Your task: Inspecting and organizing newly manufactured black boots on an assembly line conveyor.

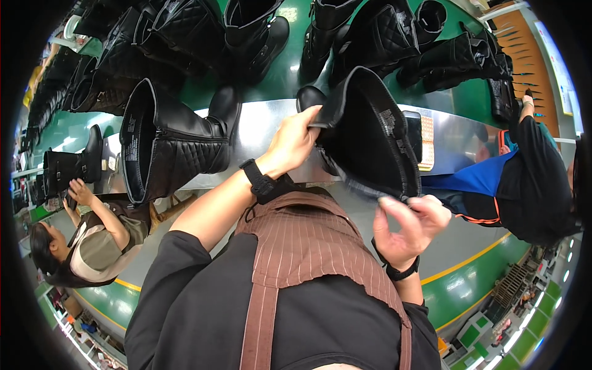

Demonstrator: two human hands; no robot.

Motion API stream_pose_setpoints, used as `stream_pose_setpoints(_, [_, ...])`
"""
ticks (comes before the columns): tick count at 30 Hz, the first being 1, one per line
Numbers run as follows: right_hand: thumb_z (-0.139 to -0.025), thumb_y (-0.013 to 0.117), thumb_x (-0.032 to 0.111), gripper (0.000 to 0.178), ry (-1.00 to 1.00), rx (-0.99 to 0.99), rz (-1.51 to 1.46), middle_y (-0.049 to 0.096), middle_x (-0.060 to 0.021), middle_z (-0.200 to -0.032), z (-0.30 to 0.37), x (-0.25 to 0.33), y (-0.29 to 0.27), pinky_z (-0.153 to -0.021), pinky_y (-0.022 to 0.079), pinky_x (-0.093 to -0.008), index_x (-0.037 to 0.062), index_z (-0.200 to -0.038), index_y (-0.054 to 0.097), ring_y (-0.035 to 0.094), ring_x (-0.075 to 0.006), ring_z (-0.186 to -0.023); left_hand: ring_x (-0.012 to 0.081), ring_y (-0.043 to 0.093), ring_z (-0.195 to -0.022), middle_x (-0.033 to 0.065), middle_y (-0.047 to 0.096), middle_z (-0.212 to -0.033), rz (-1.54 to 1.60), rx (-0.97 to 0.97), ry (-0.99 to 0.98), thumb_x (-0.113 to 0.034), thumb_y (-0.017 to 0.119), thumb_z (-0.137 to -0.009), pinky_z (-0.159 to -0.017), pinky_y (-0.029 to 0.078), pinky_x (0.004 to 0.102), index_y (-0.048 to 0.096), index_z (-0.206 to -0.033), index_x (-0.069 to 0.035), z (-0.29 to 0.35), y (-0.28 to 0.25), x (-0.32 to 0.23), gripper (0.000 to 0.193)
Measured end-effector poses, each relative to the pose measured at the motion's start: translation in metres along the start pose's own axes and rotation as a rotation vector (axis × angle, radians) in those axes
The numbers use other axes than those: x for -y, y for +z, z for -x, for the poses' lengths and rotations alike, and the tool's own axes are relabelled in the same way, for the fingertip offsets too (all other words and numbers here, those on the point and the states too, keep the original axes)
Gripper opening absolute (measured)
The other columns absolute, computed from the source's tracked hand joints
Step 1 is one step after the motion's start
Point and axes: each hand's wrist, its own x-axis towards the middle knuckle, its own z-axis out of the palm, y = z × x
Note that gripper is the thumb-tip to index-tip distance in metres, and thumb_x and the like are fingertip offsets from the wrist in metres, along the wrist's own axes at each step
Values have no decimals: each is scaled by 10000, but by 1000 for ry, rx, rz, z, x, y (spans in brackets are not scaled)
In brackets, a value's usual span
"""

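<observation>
A tall black boot (369,132) is in front of me, its shaft opening turned toward me and its dark lining showing. My left hand (295,143) grips the left edge of the shaft, thumb at the rim. The fingers of my right hand (414,229) are curled, with thumb and fingertips at the near right rim; slight blur hides how firmly they pinch. Left of it a second black boot (185,145), with a zip and quilted panel, lies on the metal bench edge (262,123).
Several black boots (185,31) crowd the green bench top beyond. A dark phone-like rectangle (412,135) and an orange-patterned card (427,140) lie to the right. One person (102,240) handles a boot at left; another person in dark clothing (530,179) stands at right.
</observation>
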Motion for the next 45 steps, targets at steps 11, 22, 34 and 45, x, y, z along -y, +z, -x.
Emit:
stream_pose_setpoints(11, [-750, 878, 190, 597, 827, 514, -667, 657, -102, -1212, 87, -57, 125, -992, 467, -351, -9, -1251, 621, 608, -209, -1120, 325, 648, -1078, 213, 654, -1184, -201, 230, -204, -106, 644, -810, -913, 523, 412, 521, -1328, 4, -10, 30, 106, 544])
stream_pose_setpoints(22, [-845, 804, 223, 456, 891, 621, -867, 696, -64, -1171, 96, -67, 172, -944, 488, -301, 11, -1223, 664, 621, -150, -1025, 289, 692, -677, 138, 712, -717, -327, 582, -219, -220, 546, -934, -698, 545, 413, 696, -840, 14, -47, 54, 127, 293])
stream_pose_setpoints(34, [-784, 818, 257, 395, 717, 370, -484, 741, -86, -1044, 118, -63, 196, -879, 529, -351, 31, -1090, 717, 698, -217, -951, 126, 554, -532, 58, 678, -663, -21, 737, -408, -223, 543, -1019, -507, 431, 284, 684, -875, -4, -53, 40, 127, 297])
stream_pose_setpoints(45, [-683, 889, 213, 467, 799, 458, -502, 714, -78, -1018, 95, -58, 194, -869, 529, -353, 33, -1062, 685, 679, -214, -937, 81, 482, -439, 63, 627, -570, 544, 847, -341, -249, 556, -1014, -450, 359, 215, 680, -800, 2, -8, -18, 12, 352])
